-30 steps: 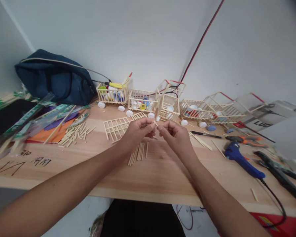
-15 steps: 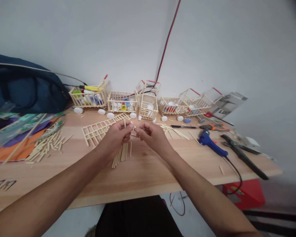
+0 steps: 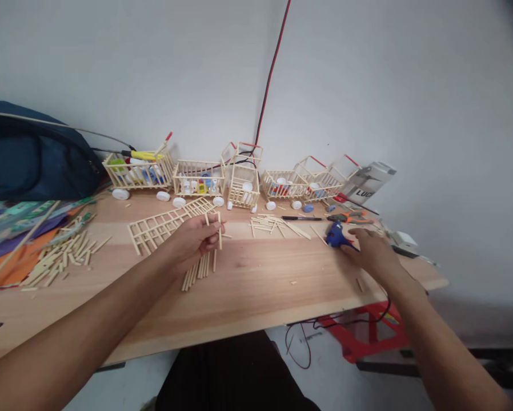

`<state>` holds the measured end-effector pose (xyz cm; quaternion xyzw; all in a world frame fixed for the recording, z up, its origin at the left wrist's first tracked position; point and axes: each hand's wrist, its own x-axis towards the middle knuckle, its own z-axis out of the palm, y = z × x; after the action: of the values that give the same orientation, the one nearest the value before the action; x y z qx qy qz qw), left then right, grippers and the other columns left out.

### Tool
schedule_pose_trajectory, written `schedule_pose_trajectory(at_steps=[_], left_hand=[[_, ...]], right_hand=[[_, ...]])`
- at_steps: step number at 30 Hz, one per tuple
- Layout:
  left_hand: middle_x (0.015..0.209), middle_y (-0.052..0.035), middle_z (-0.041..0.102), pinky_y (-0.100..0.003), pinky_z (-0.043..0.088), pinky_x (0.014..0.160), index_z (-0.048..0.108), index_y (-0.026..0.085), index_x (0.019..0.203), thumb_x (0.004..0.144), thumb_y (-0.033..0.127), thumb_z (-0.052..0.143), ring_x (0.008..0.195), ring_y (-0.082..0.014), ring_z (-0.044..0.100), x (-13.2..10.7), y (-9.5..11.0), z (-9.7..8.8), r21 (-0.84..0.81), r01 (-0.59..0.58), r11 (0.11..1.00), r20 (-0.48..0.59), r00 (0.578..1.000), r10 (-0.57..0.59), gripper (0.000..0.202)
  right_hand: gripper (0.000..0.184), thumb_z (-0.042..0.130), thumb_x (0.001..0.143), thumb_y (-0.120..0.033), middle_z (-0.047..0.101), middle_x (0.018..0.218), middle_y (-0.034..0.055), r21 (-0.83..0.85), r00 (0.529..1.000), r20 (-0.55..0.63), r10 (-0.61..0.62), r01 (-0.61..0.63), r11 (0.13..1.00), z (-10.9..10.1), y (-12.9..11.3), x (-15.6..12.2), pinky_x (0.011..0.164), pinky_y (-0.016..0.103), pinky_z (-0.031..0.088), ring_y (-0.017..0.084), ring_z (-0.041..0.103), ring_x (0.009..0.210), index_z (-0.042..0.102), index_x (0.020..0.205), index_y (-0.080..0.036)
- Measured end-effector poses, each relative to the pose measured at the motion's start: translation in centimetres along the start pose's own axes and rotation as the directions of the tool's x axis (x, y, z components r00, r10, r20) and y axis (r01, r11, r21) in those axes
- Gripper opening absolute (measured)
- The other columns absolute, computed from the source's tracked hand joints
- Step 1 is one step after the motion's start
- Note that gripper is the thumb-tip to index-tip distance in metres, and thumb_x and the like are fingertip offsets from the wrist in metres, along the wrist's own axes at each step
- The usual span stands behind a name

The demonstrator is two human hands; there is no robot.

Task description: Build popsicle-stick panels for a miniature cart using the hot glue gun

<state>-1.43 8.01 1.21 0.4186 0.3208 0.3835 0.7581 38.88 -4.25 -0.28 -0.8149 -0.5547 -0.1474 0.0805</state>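
Observation:
My left hand (image 3: 200,237) is closed in a pinch on thin wooden sticks (image 3: 220,231), held upright above the table. Two sticks stand out from the fingers; whether they are joined at the top I cannot tell. Under this hand lie a row of loose sticks (image 3: 196,272) and a flat ladder-like stick lattice (image 3: 153,228). My right hand (image 3: 374,251) is over at the right, its fingers around the handle of a blue glue gun (image 3: 336,235) lying on the wood. The palm covers most of the handle.
Small stick-built carts (image 3: 199,178) with white wheels line the wall. A heap of cut sticks (image 3: 63,257) lies left beside plastic packets (image 3: 16,228) and a dark blue bag (image 3: 37,154). Orange-handled pliers (image 3: 355,217), a black pen (image 3: 301,218) and scattered sticks (image 3: 277,224) lie behind the glue gun.
My hands have parted. The right hand has moved from beside the left to the glue gun; the left keeps its sticks near the same spot. The view has swung somewhat right.

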Motion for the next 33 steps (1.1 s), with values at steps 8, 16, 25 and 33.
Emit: schedule_pose_trajectory(at_steps=[8,16,25,33], left_hand=[[0.069,0.0005,0.056,-0.014,0.024,0.041,0.065,0.009,0.082,0.066,0.024,0.083,0.047,-0.0017,0.037,-0.2,-0.8,-0.1,-0.007,0.020,1.000,0.085,0.996,-0.019,0.029],[0.071,-0.0001,0.058,-0.015,0.022,0.043,0.061,0.010,0.081,0.063,0.033,0.085,0.048,-0.0016,0.036,0.0,-0.9,-0.5,0.001,-0.024,1.000,0.105,0.994,0.024,0.038],[0.061,0.0021,0.055,-0.019,0.016,0.042,0.062,0.010,0.079,0.071,0.032,0.076,0.043,-0.0018,0.031,0.3,-1.3,-0.8,0.173,-0.047,0.984,0.134,0.991,0.024,0.028],[0.053,0.0060,0.053,-0.019,0.028,0.046,0.060,0.014,0.077,0.072,0.018,0.068,0.043,-0.0057,0.040,0.2,-1.2,-0.4,0.471,-0.006,0.882,0.013,1.000,0.000,0.010]], right_hand=[[0.026,0.055,0.077,-0.031,0.067,0.080,0.0195,-0.054,0.958,0.243,0.150,-0.141,0.989,1.6,0.8,0.9,0.066,0.043,0.045,0.036,0.068,0.076,0.064,0.098,-0.019],[0.024,0.054,0.078,-0.050,0.053,0.056,0.0141,0.275,0.894,0.035,0.447,-0.439,0.855,-2.6,-1.0,-1.0,0.057,0.047,0.038,0.035,0.057,0.060,0.062,0.081,-0.027],[0.043,0.080,0.066,-0.053,0.057,0.069,-0.0007,0.939,0.939,0.336,-0.070,-0.340,-0.054,-4.9,-14.1,0.6,0.048,0.020,0.040,0.009,0.050,0.058,0.062,0.085,-0.020],[0.043,0.076,0.069,-0.058,0.068,0.093,0.0035,0.901,0.876,0.348,-0.333,-0.411,-0.142,-2.8,-20.4,1.3,0.057,0.023,0.050,0.014,0.064,0.074,0.062,0.086,-0.021]])
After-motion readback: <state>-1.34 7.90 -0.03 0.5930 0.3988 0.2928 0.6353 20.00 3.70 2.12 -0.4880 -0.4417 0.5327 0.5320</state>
